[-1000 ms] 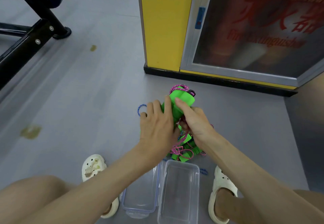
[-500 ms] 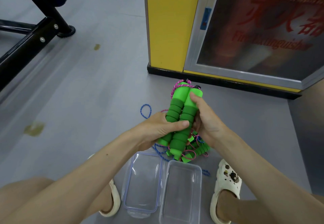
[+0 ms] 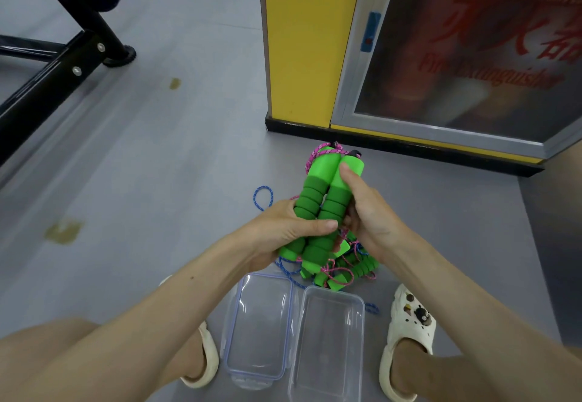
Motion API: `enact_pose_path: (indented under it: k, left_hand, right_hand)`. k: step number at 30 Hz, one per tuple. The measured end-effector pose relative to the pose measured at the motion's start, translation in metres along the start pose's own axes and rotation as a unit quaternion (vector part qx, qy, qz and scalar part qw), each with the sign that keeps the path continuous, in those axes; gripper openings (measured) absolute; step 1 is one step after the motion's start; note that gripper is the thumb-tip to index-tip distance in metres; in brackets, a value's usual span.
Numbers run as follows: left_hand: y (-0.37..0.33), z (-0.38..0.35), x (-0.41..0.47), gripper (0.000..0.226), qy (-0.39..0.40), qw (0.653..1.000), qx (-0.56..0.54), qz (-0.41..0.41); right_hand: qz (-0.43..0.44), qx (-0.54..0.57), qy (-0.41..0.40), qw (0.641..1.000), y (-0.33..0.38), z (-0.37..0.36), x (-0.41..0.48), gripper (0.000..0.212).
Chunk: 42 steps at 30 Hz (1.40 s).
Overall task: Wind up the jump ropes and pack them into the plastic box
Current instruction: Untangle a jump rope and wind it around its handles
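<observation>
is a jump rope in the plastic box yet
No, the plastic box lies empty, and the left hand and right hand grip the green handles.

Matt foam handles, braided cord, clear glossy plastic box and lid, smooth grey floor.

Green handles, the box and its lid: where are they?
handles [image 3: 319,168], head view, on the bright top of the left one.
box [image 3: 329,345], head view, on its bare bottom.
lid [image 3: 259,319], head view, on its clear middle.
</observation>
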<state>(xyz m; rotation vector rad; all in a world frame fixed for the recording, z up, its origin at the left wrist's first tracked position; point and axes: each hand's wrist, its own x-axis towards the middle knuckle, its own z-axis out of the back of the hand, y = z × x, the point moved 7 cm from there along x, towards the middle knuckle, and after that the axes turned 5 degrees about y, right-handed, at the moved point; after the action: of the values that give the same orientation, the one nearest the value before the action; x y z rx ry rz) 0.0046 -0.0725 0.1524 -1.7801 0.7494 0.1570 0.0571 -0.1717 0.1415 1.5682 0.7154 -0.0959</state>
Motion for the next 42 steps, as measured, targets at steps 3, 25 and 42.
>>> enact_pose_path:
  k: [3,25,42]
  left_hand:
    - [0.0,0.004,0.002,0.032,-0.023,1.0,-0.011,0.002]
    - [-0.071,0.038,-0.026,0.016,-0.221,0.945,0.193,-0.143]
    - [-0.036,0.035,-0.016,0.015,-0.2,0.964,0.165,-0.056]
  right_hand:
    - [0.005,-0.019,0.001,1.0,0.005,0.001,-0.002,0.066]
    - [0.077,-0.12,0.089,0.986,0.062,0.01,-0.009,0.018]
    - [0.151,-0.36,-0.038,0.92,0.042,0.01,-0.005,0.006]
